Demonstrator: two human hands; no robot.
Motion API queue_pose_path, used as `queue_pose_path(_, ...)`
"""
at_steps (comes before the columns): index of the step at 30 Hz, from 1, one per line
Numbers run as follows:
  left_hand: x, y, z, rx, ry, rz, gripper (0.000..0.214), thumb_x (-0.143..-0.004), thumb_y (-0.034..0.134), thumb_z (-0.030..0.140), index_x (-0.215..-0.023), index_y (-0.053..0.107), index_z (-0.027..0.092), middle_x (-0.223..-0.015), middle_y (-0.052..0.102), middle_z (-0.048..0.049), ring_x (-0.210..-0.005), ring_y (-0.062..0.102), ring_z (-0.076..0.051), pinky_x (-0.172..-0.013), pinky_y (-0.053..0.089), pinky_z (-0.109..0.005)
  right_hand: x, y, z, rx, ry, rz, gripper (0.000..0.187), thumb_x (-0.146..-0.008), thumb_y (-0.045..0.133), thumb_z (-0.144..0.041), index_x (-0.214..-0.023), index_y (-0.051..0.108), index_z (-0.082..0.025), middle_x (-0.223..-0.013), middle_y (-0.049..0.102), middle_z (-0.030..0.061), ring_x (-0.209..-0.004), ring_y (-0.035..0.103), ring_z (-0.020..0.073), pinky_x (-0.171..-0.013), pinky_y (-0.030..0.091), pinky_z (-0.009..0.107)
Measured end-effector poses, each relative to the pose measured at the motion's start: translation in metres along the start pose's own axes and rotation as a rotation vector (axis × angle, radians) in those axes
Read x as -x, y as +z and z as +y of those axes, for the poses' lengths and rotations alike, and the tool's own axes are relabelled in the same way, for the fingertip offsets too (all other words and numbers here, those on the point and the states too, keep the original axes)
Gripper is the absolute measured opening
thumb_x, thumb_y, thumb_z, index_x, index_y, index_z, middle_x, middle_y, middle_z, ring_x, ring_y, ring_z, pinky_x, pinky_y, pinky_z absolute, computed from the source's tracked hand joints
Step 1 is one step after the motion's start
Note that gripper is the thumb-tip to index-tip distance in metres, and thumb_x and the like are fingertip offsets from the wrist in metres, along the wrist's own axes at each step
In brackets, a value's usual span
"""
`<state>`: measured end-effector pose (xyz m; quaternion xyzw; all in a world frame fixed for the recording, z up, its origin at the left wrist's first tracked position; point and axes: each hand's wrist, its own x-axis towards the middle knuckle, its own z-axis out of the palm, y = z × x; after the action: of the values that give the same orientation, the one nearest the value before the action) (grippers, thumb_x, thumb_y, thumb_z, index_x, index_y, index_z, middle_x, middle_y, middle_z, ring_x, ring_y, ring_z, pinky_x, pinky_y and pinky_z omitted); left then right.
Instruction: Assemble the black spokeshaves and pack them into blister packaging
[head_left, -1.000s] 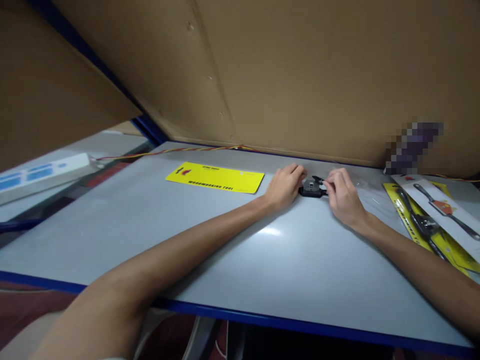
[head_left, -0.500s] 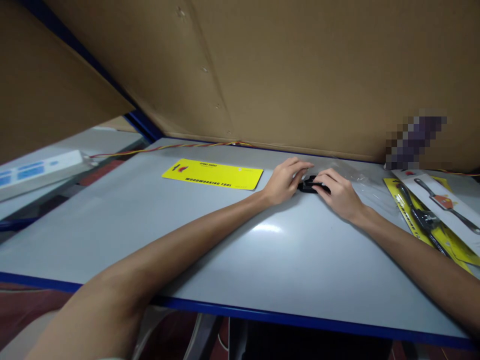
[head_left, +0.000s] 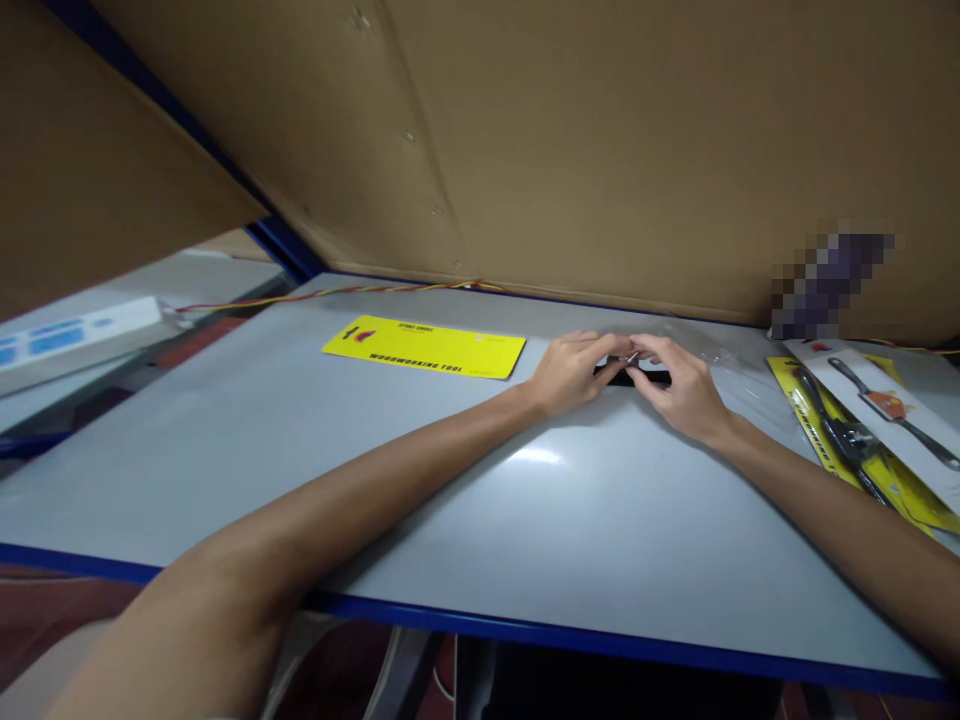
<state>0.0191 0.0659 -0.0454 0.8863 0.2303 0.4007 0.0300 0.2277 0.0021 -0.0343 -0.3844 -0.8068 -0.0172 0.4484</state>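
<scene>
Close together over the back middle of the grey table, both of my hands are in a pinch. Between thumb and fingers, my right hand grips a small shiny metal piece, too small to make out exactly. Fingertips of my left hand meet at the same piece from the other side. Just beneath them lies a black spokeshave, largely hidden by the fingers. To the left of my hands, a yellow card printed "woodworking tool" lies flat.
At the right, a packaged spokeshave lies on yellow cards beside a white card picturing one. Clear plastic wrap rests behind my right hand. A white power strip is far left; a cardboard wall borders the back.
My left hand has moved right and slightly down, so its fingertips now meet those of my right hand. The small metal piece has come up off the black tool between them.
</scene>
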Motion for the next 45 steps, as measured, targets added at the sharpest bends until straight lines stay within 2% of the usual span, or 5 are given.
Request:
queue_pose_path(8, -0.003, -0.004, 0.005, -0.040, -0.047, -0.034, 0.022, -0.106, 0.051, 0.034, -0.116, 0.063, 0.019, -0.102, 0.076, -0.0076, -0.092, 0.069, -0.021, -0.083, 0.054, -0.033, -0.002, -0.001, -0.001, -0.013, -0.042, 0.070, 0.013, -0.099, 0.061, -0.015, -0.100, 0.070, -0.024, -0.093, 0.078, 0.0029, -0.082, 0.075, 0.0195, -0.077, 0.062, 0.034)
queue_pose_path(16, -0.014, -0.008, 0.011, -0.185, -0.189, -0.319, 0.038, -0.096, 0.054, 0.045, -0.116, 0.068, 0.016, -0.111, 0.069, -0.0142, -0.097, 0.064, -0.031, -0.083, 0.052, -0.043, -0.002, -0.002, -0.002, 0.048, 0.111, 0.006, 0.032, -0.100, 0.053, -0.016, -0.125, 0.071, -0.025, -0.107, 0.073, 0.0077, -0.087, 0.070, 0.0218, -0.083, 0.058, 0.038)
queue_pose_path(27, -0.016, -0.014, 0.011, -0.080, -0.260, -0.462, 0.034, -0.105, 0.043, 0.043, -0.116, 0.065, 0.018, -0.107, 0.075, -0.0121, -0.092, 0.070, -0.028, -0.070, 0.049, -0.035, -0.001, 0.000, 0.003, 0.156, 0.284, -0.020, 0.016, -0.096, 0.059, -0.015, -0.101, 0.072, -0.024, -0.099, 0.078, 0.0061, -0.082, 0.072, 0.0237, -0.075, 0.054, 0.037)
queue_pose_path(39, -0.016, -0.012, 0.005, -0.004, -0.216, -0.434, 0.041, -0.100, 0.036, 0.025, -0.124, 0.069, 0.017, -0.112, 0.076, -0.0123, -0.096, 0.071, -0.028, -0.083, 0.054, -0.038, -0.001, -0.002, 0.005, 0.014, 0.113, -0.029, 0.019, -0.096, 0.058, -0.013, -0.100, 0.072, -0.024, -0.100, 0.079, 0.0049, -0.086, 0.074, 0.0218, -0.083, 0.059, 0.038)
queue_pose_path(45, -0.021, -0.028, -0.009, 0.026, -0.100, -0.547, 0.052, -0.094, 0.047, 0.029, -0.140, 0.065, 0.014, -0.107, 0.077, -0.0112, -0.096, 0.072, -0.027, -0.085, 0.053, -0.036, -0.002, -0.003, 0.004, 0.046, 0.108, 0.045, 0.019, -0.097, 0.060, -0.016, -0.095, 0.077, -0.024, -0.103, 0.074, 0.0081, -0.087, 0.073, 0.0221, -0.080, 0.062, 0.039)
